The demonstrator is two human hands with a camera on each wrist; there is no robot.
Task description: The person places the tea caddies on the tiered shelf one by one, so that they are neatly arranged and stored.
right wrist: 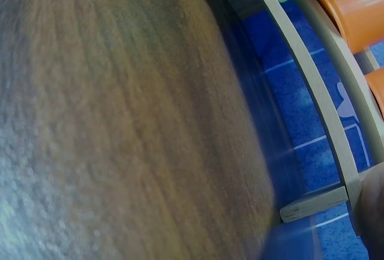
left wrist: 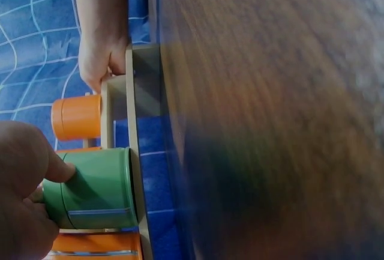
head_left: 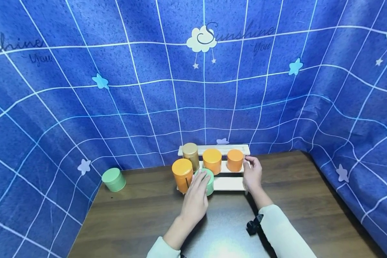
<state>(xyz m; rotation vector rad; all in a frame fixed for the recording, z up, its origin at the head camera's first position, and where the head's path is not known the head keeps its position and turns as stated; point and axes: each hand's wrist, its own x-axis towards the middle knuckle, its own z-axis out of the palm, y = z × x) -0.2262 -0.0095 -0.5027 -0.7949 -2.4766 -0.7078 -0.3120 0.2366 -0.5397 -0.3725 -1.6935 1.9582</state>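
A pale wooden tiered rack (head_left: 230, 184) stands at the back of the table, with tins on its steps. My left hand (head_left: 196, 202) grips a green tin (left wrist: 99, 191) on the lowest step, the thumb against its side in the left wrist view. Directly left of it is a tall orange tin (head_left: 182, 175). At the rack's right end, my right hand (head_left: 253, 175) holds the wooden edge; most of its fingers are hidden. Higher up are a gold tin (head_left: 190, 153), a yellow-orange tin (head_left: 212, 161) and a small orange tin (head_left: 235, 160).
Another green tin (head_left: 114, 180) sits apart at the table's back left corner. The brown wooden table (head_left: 132, 222) meets a blue checked curtain (head_left: 142, 107) behind the rack and at both sides. A black device (head_left: 253, 225) is strapped at the right wrist.
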